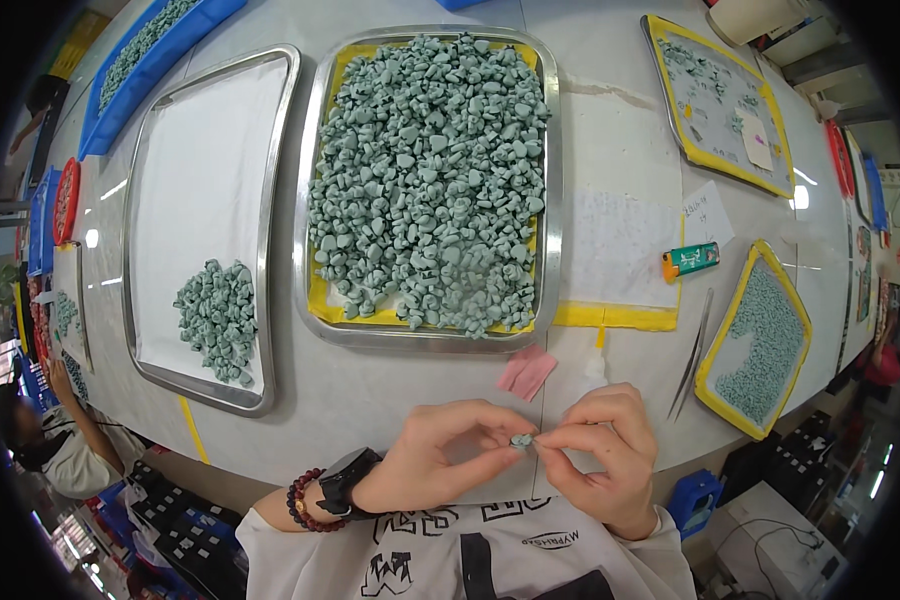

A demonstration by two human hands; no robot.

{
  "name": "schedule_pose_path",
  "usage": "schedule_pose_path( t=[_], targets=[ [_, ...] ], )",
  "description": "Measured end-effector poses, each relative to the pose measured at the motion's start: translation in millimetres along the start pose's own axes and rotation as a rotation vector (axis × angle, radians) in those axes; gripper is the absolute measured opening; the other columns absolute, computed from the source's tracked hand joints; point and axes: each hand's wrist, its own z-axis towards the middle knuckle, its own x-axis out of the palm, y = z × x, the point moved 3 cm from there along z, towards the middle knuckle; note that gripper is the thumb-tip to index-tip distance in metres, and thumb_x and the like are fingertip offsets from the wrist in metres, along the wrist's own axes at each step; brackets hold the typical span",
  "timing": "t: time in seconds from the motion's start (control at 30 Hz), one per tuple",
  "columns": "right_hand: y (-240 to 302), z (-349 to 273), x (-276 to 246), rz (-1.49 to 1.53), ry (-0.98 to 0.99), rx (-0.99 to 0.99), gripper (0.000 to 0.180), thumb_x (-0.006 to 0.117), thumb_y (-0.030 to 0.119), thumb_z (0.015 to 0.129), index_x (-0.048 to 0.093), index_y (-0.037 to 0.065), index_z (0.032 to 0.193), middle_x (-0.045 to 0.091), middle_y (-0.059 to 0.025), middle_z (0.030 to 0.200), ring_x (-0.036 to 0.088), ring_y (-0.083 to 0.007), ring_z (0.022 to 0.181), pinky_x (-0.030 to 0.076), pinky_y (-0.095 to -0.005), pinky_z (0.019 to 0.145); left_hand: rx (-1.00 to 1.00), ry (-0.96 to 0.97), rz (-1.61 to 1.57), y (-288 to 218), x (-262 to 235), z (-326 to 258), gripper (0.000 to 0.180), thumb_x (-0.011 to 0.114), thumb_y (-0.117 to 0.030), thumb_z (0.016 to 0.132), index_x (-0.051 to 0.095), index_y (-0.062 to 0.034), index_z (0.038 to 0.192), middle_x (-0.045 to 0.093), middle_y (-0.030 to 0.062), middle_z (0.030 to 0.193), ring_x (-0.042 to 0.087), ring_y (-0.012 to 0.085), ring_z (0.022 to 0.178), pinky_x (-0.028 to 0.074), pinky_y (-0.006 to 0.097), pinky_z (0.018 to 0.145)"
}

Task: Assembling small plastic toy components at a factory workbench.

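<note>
A small grey-green stone-like piece (520, 440) sits between the thumb and fingertips of my left hand (440, 452). From the other side, my right hand (608, 462) is closed in a pinch with its fingertips right at the piece. Whatever lies between those fingertips is too small to make out. Ahead stands a metal tray (305, 230) with yellow edging, heaped with many similar grey-green pieces (430, 180). On a second, white-lined metal tray (200, 130) to the left lies a smaller pile of such pieces (217, 320).
Near my hands lie a pink cloth scrap (527, 372), a white nozzle bottle (595, 365) and tweezers (692, 350). Further right are a green lighter (690, 261), a yellow-edged tray of tiny pieces (767, 345) and another yellow-edged tray (690, 150). A blue bin (100, 130) stands far left; a person (70, 440) sits left.
</note>
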Motion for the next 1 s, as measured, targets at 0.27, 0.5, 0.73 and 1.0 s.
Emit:
schedule_pose_path(
  t=[0.27,0.5,0.73,1.0],
  targets=[
    [-3.3,-2.2,-4.6,-0.313,-0.019,-0.001,0.026,0.073,0.0,0.054,0.065,0.009,0.077,0.053,-0.0028,0.082,0.05,-0.0226,0.08,0.04,-0.0354,0.072,-0.055,-0.122,0.013,7.8,-1.6,1.2,0.024,0.061,0.005,0.083,0.058,0.0037,0.107,0.063,0.0102,0.099,0.062,0.0131,0.088,0.051,0.025,0.078],
    [7.5,-16.4,7.6,-0.481,0.2,-0.071,0.022,0.074,0.009,0.056,0.065,0.013,0.076,0.052,0.0006,0.086,0.047,-0.0211,0.086,0.034,-0.0466,0.087,-0.012,-0.226,-0.253,2.0,-10.3,-2.0,0.024,0.057,0.002,0.087,0.055,0.0025,0.111,0.064,0.0123,0.097,0.063,0.0154,0.087,0.052,0.027,0.076],
    [1.8,-28.1,27.7,-0.566,0.249,-0.182,0.02,0.073,0.014,0.056,0.064,0.014,0.074,0.052,0.003,0.088,0.046,-0.02,0.085,0.028,-0.0488,0.094,0.063,-0.262,-0.302,-1.3,-14.8,-0.4,0.023,0.056,0.0,0.087,0.055,0.0023,0.111,0.064,0.0131,0.097,0.063,0.0172,0.087,0.052,0.029,0.075],
    [5.0,-25.7,11.9,-0.344,0.095,-0.246,0.019,0.075,0.014,0.058,0.065,0.015,0.074,0.05,0.002,0.085,0.047,-0.0194,0.079,0.031,-0.05,0.093,-0.023,-0.047,-0.321,-1.0,-4.0,0.5,0.026,0.057,0.006,0.084,0.057,0.0047,0.11,0.062,0.0138,0.101,0.062,0.0166,0.086,0.051,0.028,0.076]
  ],
)
